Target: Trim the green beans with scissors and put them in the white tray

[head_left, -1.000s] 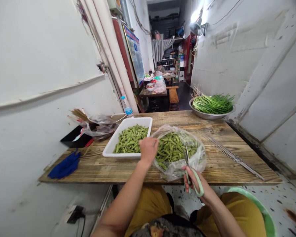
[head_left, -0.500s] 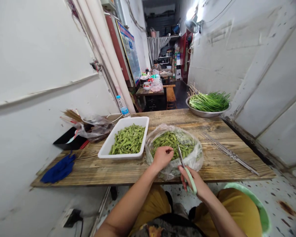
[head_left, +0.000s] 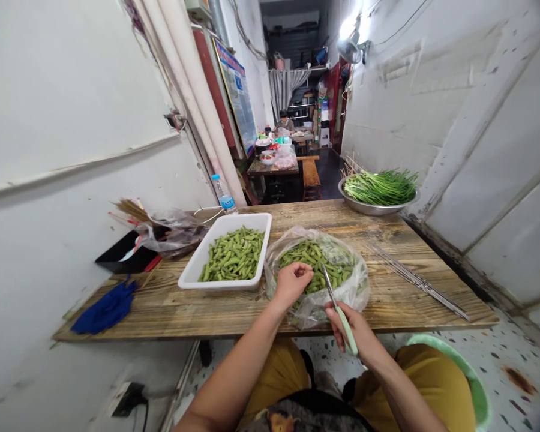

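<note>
The right hand (head_left: 351, 329) grips the scissors (head_left: 332, 293) by their green handles, blades pointing away over the bag (head_left: 359, 294). Just left of the blades, the left hand (head_left: 292, 283) hovers at the bag's mouth, fingers curled in; whether they pinch a pod, I cannot tell. Green pods (head_left: 302, 251) fill the bag. Left of it stands a white tray (head_left: 222, 284) of more pods; skewers (head_left: 425, 285) lie to its right. Farther back are a bottle (head_left: 226, 197) and a bowl (head_left: 378, 209) of greens (head_left: 382, 187).

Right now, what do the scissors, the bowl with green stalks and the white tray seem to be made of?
Scissors: shiny grey blades, probably steel; pale green handle, probably smooth plastic by its even colour. Bowl: likely stainless steel, from its silvery sheen. Tray: likely moulded plastic, opaque white, with rounded corners.
</note>
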Demonstrator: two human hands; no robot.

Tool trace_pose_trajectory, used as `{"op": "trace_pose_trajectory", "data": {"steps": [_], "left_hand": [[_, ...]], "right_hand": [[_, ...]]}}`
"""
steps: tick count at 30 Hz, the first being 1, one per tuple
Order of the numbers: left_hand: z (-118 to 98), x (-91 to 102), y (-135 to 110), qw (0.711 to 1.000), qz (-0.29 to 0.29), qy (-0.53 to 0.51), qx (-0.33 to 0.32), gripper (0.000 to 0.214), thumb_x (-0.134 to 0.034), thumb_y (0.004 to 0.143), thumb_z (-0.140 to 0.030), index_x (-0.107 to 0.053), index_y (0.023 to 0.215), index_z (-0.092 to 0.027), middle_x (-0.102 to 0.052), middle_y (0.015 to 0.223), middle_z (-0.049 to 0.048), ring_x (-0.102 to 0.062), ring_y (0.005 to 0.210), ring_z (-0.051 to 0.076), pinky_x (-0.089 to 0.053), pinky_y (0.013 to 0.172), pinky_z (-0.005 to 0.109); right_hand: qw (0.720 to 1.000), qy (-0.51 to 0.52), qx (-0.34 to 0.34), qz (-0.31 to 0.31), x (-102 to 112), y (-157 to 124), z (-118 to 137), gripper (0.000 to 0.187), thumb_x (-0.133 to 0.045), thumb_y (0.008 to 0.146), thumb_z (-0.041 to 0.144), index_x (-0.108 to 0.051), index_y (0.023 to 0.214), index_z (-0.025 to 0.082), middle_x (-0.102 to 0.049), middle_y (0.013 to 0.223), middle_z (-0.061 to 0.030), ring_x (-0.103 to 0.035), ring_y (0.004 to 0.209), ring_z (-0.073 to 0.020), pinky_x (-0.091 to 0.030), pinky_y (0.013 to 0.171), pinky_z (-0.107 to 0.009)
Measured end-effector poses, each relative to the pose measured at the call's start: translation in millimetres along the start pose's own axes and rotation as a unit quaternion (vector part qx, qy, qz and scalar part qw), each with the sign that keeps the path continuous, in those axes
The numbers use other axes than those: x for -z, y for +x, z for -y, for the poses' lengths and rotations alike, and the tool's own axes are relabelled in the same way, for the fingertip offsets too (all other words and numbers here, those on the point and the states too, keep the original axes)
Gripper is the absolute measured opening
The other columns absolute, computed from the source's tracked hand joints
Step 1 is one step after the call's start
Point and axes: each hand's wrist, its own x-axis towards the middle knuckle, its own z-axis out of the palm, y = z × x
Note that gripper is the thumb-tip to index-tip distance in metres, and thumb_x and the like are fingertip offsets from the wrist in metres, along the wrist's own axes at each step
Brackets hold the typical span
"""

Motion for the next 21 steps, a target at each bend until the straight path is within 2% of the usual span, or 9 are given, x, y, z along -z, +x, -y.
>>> {"op": "trace_pose_trajectory", "data": {"steps": [2,4,9,12,14,16,21], "left_hand": [[-1,1.8,0,1.0,-0.009,0.009,-0.005,0.014,-0.069,0.058,-0.023,-0.069,0.07,-0.015,-0.061,0.059,-0.0003,-0.049,0.053,0.009,-0.036,0.053,0.02],[-2,3.7,-1,1.0,0.019,-0.012,0.011,0.017,-0.07,0.059,-0.025,-0.069,0.072,-0.014,-0.063,0.061,0.0009,-0.051,0.055,0.01,-0.038,0.054,0.02],[-8,3.6,-6,0.984,0.086,-0.144,0.067,0.03,-0.071,0.064,-0.04,-0.067,0.08,-0.015,-0.067,0.08,0.0055,-0.059,0.065,0.012,-0.046,0.059,0.023],[-8,1.4,-11,0.967,0.119,-0.203,0.101,0.037,-0.068,0.067,-0.046,-0.061,0.089,-0.016,-0.065,0.075,0.0038,-0.06,0.058,0.011,-0.046,0.055,0.022],[-7,0.4,-13,0.967,0.126,-0.195,0.104,0.041,-0.067,0.068,-0.045,-0.06,0.095,-0.016,-0.062,0.068,0.001,-0.057,0.051,0.009,-0.041,0.049,0.019],[-7,0.3,-14,0.97,0.135,-0.177,0.095,0.042,-0.068,0.067,-0.042,-0.061,0.098,-0.015,-0.062,0.068,0.0012,-0.055,0.049,0.008,-0.038,0.047,0.018],[-11,2.3,-16,0.982,0.152,-0.103,0.048,0.03,-0.066,0.068,-0.041,-0.064,0.079,-0.013,-0.062,0.064,0.0021,-0.045,0.045,0.006,-0.033,0.046,0.018]], "right_hand": [[1.0,0.0,-0.008,0.006,0,-2,0,0.048,-0.057,0.075,0.057,-0.052,0.104,0.019,-0.04,0.046,0.0112,-0.035,0.032,-0.0069,-0.032,0.031,-0.019],[1.0,-0.011,-0.003,0.015,0,-4,2,0.051,-0.056,0.076,0.057,-0.051,0.109,0.018,-0.041,0.047,0.0104,-0.037,0.035,-0.0077,-0.032,0.034,-0.019],[0.998,-0.048,0.028,0.011,1,-11,11,0.056,-0.055,0.078,0.057,-0.053,0.117,0.017,-0.043,0.051,0.007,-0.042,0.045,-0.01,-0.035,0.042,-0.021],[0.997,-0.06,0.034,-0.017,1,-12,14,0.059,-0.059,0.075,0.057,-0.056,0.118,0.017,-0.045,0.049,0.0056,-0.045,0.045,-0.0122,-0.038,0.044,-0.023],[0.997,-0.064,0.039,-0.024,1,-11,13,0.059,-0.061,0.072,0.057,-0.058,0.116,0.017,-0.048,0.049,0.0047,-0.047,0.046,-0.0135,-0.039,0.045,-0.024],[0.997,-0.064,0.042,-0.023,1,-9,11,0.059,-0.063,0.07,0.057,-0.06,0.115,0.018,-0.05,0.049,0.004,-0.049,0.048,-0.0143,-0.04,0.046,-0.025],[0.997,-0.069,0.04,-0.024,3,-7,9,0.057,-0.064,0.069,0.056,-0.062,0.112,0.018,-0.051,0.05,0.0036,-0.051,0.05,-0.0151,-0.042,0.047,-0.025]]}}
